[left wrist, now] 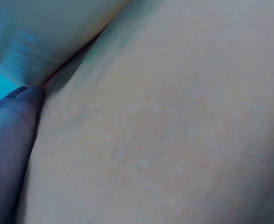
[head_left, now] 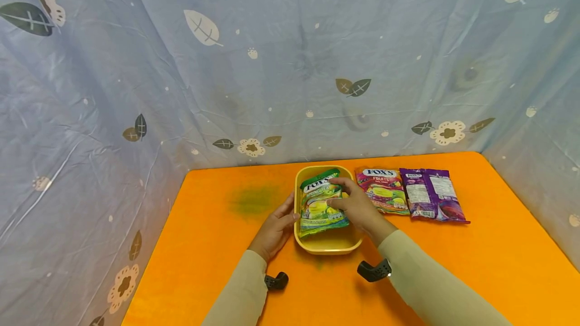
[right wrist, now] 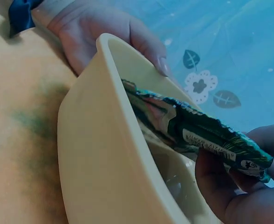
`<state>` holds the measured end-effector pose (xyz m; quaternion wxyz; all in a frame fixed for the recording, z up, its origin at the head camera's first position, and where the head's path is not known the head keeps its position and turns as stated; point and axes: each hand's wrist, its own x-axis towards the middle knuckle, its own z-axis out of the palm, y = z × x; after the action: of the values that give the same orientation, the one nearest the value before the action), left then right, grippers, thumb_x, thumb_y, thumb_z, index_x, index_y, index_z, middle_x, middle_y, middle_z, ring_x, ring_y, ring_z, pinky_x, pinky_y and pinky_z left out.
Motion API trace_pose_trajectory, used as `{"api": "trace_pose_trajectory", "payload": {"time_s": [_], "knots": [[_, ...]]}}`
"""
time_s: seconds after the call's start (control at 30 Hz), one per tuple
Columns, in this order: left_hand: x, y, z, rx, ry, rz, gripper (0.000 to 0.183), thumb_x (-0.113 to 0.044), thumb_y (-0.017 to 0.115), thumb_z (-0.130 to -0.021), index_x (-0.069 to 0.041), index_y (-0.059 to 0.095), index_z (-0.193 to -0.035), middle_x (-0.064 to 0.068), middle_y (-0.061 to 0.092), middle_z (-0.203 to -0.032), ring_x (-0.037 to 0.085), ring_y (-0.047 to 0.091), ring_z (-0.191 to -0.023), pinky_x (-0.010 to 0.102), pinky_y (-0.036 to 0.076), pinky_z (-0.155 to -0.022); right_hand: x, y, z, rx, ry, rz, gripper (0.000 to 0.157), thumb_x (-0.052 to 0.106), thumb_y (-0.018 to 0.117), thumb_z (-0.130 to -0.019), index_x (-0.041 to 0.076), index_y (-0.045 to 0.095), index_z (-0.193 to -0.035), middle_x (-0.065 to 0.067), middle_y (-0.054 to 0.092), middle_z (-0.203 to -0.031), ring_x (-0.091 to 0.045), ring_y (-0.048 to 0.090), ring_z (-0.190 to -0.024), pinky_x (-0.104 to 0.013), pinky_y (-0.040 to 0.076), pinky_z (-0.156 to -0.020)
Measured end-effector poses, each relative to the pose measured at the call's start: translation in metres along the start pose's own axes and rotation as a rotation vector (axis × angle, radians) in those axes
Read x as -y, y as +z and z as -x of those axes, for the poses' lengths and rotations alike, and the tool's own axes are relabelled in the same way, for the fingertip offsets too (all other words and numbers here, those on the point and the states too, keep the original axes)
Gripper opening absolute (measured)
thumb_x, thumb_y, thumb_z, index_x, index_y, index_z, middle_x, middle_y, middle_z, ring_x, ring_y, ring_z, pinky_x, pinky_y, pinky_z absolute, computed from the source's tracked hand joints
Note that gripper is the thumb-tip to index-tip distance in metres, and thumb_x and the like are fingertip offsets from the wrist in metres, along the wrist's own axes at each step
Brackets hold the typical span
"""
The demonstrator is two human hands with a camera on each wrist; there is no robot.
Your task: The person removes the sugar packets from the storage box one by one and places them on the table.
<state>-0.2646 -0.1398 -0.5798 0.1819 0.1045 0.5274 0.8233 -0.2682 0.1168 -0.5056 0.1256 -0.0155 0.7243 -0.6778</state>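
A green candy bag point(head_left: 319, 205) labelled FOX'S leans tilted within the yellow plastic tub point(head_left: 328, 252). My right hand point(head_left: 358, 208) pinches the bag's right edge between thumb and fingers; the right wrist view shows this edge of the candy bag point(right wrist: 211, 135) raised above the rim. At the tub's left side is my left hand point(head_left: 276, 228), its thumb at the rim and its fingers along the outer wall. In the right wrist view the left hand point(right wrist: 99, 37) holds the tub's far side. The left wrist view is mostly blurred tabletop.
Right of the tub lie a red FOX'S fruits candy bag point(head_left: 382, 190) and a purple candy bag point(head_left: 432, 195), side by side. The orange tabletop point(head_left: 217, 255) meets a light blue patterned curtain point(head_left: 281, 89) at the back and sides.
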Motion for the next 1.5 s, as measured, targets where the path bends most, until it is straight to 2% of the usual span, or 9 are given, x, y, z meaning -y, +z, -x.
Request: {"api": "trace_pose_trajectory", "payload": {"time_s": [0.23,0.53,0.73,1.03,1.17,1.27,1.3,1.4,1.5], "knots": [[0.0,0.0,0.0,0.015,0.009,0.01,0.072,0.001,0.058,-0.109,-0.015,0.03,-0.174,0.007,0.024,-0.178,0.025,0.025,-0.161,0.035,0.039,-0.121,-0.001,-0.001,0.0,-0.001,-0.027,-0.037,0.063,0.002,0.069,-0.106,0.007,0.043,-0.164,-0.025,0.034,-0.166,-0.034,0.059,-0.113,-0.035,0.056,-0.088],[-0.001,0.0,0.001,0.01,0.004,0.002,0.072,0.0,0.059,-0.11,-0.017,0.031,-0.174,0.005,0.024,-0.178,0.023,0.026,-0.161,0.035,0.039,-0.121,-0.002,-0.003,0.002,0.003,-0.038,-0.094,0.063,0.0,0.067,-0.107,0.006,0.041,-0.165,-0.024,0.029,-0.17,-0.035,0.058,-0.12,-0.031,0.057,-0.088],[0.0,0.0,0.001,-0.003,0.001,0.014,0.071,0.001,0.059,-0.11,-0.017,0.032,-0.173,0.006,0.025,-0.178,0.023,0.028,-0.16,0.035,0.039,-0.121,-0.003,-0.004,0.003,0.009,-0.036,-0.159,0.064,-0.001,0.065,-0.108,0.007,0.039,-0.166,-0.021,0.03,-0.17,-0.031,0.061,-0.116,-0.03,0.061,-0.089],[0.001,0.0,-0.001,-0.007,0.006,0.03,0.073,0.003,0.059,-0.108,-0.015,0.032,-0.173,0.006,0.026,-0.178,0.024,0.026,-0.161,0.037,0.039,-0.121,-0.003,-0.006,0.005,-0.027,-0.042,-0.19,0.064,-0.001,0.065,-0.108,0.008,0.04,-0.166,-0.018,0.03,-0.173,-0.03,0.06,-0.123,-0.031,0.061,-0.093],[0.002,0.0,-0.002,-0.009,0.013,0.038,0.074,0.004,0.06,-0.108,-0.014,0.032,-0.173,0.007,0.026,-0.178,0.025,0.024,-0.161,0.036,0.039,-0.122,0.001,-0.008,0.007,-0.035,-0.059,-0.205,0.065,-0.002,0.065,-0.108,0.007,0.039,-0.166,-0.017,0.029,-0.173,-0.037,0.055,-0.136,-0.031,0.061,-0.094],[0.002,-0.001,-0.003,-0.015,0.011,0.036,0.073,0.004,0.061,-0.107,-0.013,0.032,-0.173,0.007,0.025,-0.178,0.026,0.024,-0.162,0.036,0.039,-0.121,0.003,-0.012,0.008,-0.038,-0.079,-0.202,0.065,-0.003,0.064,-0.108,0.006,0.038,-0.167,-0.016,0.022,-0.177,-0.041,0.034,-0.155,-0.029,0.06,-0.095],[0.002,-0.001,-0.003,-0.018,0.009,0.036,0.073,0.004,0.061,-0.107,-0.014,0.033,-0.173,0.007,0.025,-0.178,0.025,0.024,-0.162,0.036,0.039,-0.121,0.004,-0.013,0.009,-0.037,-0.081,-0.21,0.065,-0.002,0.064,-0.108,0.007,0.037,-0.167,-0.015,0.022,-0.178,-0.042,0.033,-0.156,-0.03,0.06,-0.094],[0.002,-0.001,-0.002,-0.03,0.002,0.031,0.073,0.003,0.062,-0.107,-0.014,0.034,-0.173,0.007,0.026,-0.178,0.026,0.024,-0.162,0.036,0.04,-0.12,0.005,-0.019,0.01,-0.043,-0.083,-0.204,0.065,0.001,0.064,-0.109,0.009,0.037,-0.168,-0.012,0.021,-0.178,-0.037,0.042,-0.15,-0.032,0.061,-0.094],[0.002,-0.002,-0.002,-0.033,-0.002,0.029,0.073,0.003,0.063,-0.107,-0.014,0.034,-0.173,0.007,0.027,-0.177,0.026,0.026,-0.161,0.038,0.042,-0.12,0.004,-0.026,0.012,-0.051,-0.077,-0.209,0.065,0.005,0.064,-0.11,0.012,0.037,-0.169,-0.011,0.026,-0.177,-0.034,0.059,-0.132,-0.035,0.063,-0.092]]}}
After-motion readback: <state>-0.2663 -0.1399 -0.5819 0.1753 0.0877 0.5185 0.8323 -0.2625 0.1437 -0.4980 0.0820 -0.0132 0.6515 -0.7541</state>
